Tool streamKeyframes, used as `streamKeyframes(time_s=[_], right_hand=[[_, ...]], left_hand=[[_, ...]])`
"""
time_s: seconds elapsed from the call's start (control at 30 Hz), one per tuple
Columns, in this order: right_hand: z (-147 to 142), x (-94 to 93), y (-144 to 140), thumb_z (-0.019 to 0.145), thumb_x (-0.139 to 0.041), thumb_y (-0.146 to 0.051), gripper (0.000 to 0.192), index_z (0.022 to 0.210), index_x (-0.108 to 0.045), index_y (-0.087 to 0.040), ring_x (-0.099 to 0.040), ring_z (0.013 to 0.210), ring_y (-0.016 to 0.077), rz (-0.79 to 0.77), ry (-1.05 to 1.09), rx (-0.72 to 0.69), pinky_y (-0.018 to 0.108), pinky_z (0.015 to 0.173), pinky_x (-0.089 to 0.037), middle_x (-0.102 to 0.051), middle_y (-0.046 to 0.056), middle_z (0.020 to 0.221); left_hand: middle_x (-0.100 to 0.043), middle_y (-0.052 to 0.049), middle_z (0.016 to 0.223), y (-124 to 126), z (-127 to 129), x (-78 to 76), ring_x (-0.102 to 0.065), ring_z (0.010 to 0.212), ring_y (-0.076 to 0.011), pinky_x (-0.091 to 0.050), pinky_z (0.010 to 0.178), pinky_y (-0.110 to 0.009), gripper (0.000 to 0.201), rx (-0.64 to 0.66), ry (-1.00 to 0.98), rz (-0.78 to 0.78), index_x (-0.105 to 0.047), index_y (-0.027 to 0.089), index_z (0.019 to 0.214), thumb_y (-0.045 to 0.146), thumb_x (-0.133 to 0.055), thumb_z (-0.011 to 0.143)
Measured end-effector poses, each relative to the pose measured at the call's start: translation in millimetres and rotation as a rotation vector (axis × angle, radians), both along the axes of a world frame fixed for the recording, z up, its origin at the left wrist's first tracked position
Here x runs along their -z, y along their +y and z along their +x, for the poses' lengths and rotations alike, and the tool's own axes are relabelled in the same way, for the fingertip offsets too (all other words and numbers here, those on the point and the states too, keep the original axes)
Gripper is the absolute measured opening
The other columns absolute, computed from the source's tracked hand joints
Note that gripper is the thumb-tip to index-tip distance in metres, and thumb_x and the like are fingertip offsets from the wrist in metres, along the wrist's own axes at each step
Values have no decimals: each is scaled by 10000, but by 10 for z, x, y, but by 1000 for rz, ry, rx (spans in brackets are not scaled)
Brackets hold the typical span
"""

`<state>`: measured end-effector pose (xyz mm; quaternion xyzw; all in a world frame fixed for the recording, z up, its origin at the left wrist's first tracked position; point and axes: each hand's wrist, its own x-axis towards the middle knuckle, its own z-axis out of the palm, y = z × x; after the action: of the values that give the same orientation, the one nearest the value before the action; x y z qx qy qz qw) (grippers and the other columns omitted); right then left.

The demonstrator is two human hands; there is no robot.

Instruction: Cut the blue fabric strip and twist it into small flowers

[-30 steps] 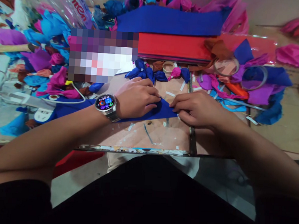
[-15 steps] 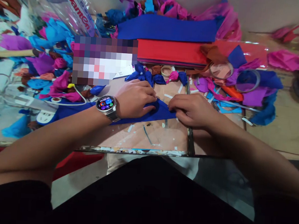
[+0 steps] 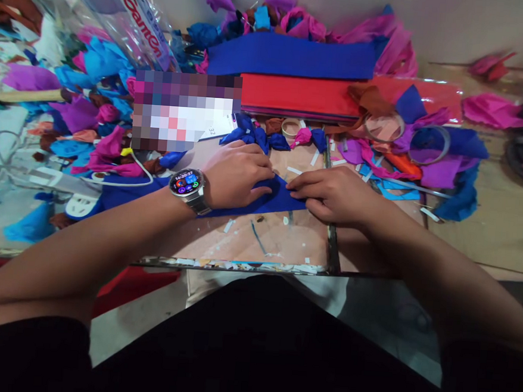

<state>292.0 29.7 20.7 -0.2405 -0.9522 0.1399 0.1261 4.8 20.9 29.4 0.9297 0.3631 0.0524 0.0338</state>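
Note:
A dark blue paper sheet (image 3: 275,198) lies flat on the glass table top (image 3: 285,239), folded to a point at its right end. My left hand (image 3: 236,173), with a watch (image 3: 185,185) on the wrist, presses down on the sheet's middle with curled fingers. My right hand (image 3: 333,195) pinches the pointed right end of the same sheet, fingertips close to those of the left hand. The part of the sheet under both hands is hidden.
Crumpled blue, pink and purple paper pieces (image 3: 93,106) are heaped at the left and back. Stacked blue sheets (image 3: 293,56) and red sheets (image 3: 295,95) lie behind the hands. Tape rings (image 3: 428,145) sit at the right. A white cable (image 3: 132,181) runs at the left.
My right hand has slid slightly left along the blue sheet's point, toward the left hand. The left hand has stayed pressed in place.

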Motion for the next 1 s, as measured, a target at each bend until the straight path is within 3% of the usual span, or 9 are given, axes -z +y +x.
streamKeyframes(time_s=[0.2,0.47,0.63,0.77,0.9,1.0], right_hand=[[-2,37,-15,893,-596,-95,383,1095,-891,-231,-812,1096,245,27,15,-3,330,808,-574,-823,26,1361],[-16,18,-33,900,-595,-101,358,1075,-884,-220,-802,1133,267,38,14,2,347,798,-581,-782,62,1430],[-26,45,-34,896,-601,-109,329,1032,-875,-230,-791,1064,253,2,44,28,352,805,-569,-774,64,1424],[-67,101,-26,901,-592,-119,273,998,-829,-216,-765,1027,247,-84,260,120,366,871,-566,-811,87,1233],[-118,144,-30,959,-692,-276,282,1220,-765,-196,-689,748,183,-323,405,303,302,697,-520,-793,47,939],[-136,167,-37,949,-749,-353,331,1236,-762,-188,-652,682,161,-422,443,333,273,633,-483,-769,20,856]], left_hand=[[-732,-133,1380,8,1,-19,-639,1265,-356,-485,1027,-510,423,-41,-56,-59,-742,214,1407,393,-676,1029],[-747,-141,1271,91,16,159,-653,1164,-306,-502,1071,-490,353,-53,-255,-120,-800,158,1223,343,-553,1052],[-788,-109,1153,103,55,173,-686,1104,-293,-507,1051,-474,289,-91,-358,-175,-798,180,1148,284,-575,995],[-805,-87,1055,78,62,110,-706,1014,-279,-532,950,-435,276,-161,-386,-198,-793,189,1131,286,-588,973],[-802,-54,1012,74,49,64,-721,922,-235,-537,892,-383,274,-217,-465,-221,-787,209,1116,316,-578,975],[-806,-56,1030,85,29,56,-723,903,-222,-546,893,-370,301,-216,-526,-234,-788,201,1137,321,-574,961]])
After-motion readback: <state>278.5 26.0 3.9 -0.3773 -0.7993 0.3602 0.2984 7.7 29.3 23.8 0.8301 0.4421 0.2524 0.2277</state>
